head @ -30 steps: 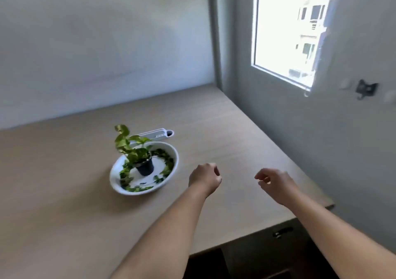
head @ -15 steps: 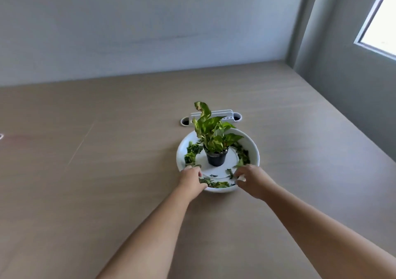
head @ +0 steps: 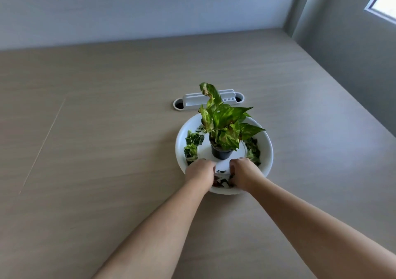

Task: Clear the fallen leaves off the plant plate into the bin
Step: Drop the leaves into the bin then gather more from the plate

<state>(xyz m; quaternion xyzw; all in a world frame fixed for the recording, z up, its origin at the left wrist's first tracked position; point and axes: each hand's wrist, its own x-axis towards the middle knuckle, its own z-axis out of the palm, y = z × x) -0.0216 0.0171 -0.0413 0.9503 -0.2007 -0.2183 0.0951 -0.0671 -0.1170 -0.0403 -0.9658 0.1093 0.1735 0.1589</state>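
At the near edge of the white plate (head: 269,150), both hands had come down from hovering over the desk a second before: the left hand (head: 200,172) and right hand (head: 244,174) were curled into the fallen leaves (head: 222,181) there, though I couldn't tell if either had actually closed on any. So gathering had only just started, with more leaves lying either side of the potted plant (head: 222,128), no bin in sight, and beyond just the bare wooden desk (head: 96,128), a white cable port (head: 192,101), grey wall and a window corner (head: 383,2)
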